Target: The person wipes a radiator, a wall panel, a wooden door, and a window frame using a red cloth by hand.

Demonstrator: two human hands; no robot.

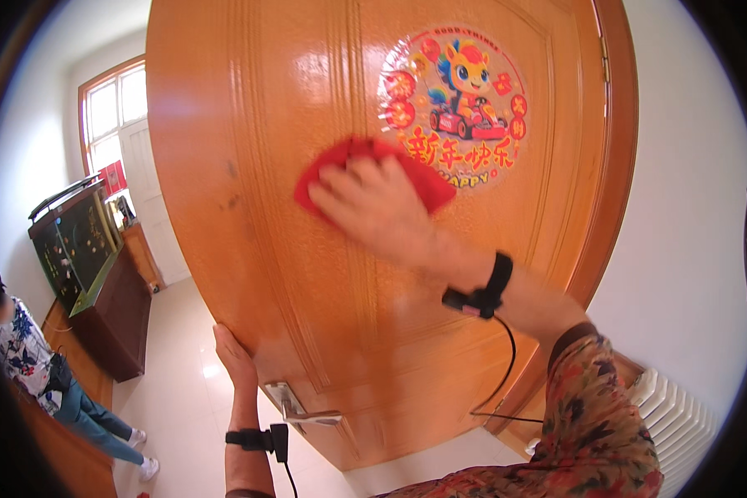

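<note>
My right hand point(373, 208) presses a red cloth point(432, 180) flat against a varnished wooden door point(299, 249), and the hand is somewhat blurred. The cloth lies at the lower left of a round sticker point(460, 106) with a cartoon pony in a kart. At the door's free edge, above the metal lever handle point(311, 416), my left hand point(235, 355) rests, holding the edge; part of its fingers is hidden behind the door. Black straps with cables circle both wrists.
A person point(50, 367) stands at the far left beside wood panelling. Behind them is an aquarium point(78, 239) on a dark cabinet point(115, 324), near a window point(115, 99) and a white door point(155, 205). A white radiator point(675, 423) stands at the lower right by the door frame point(616, 187).
</note>
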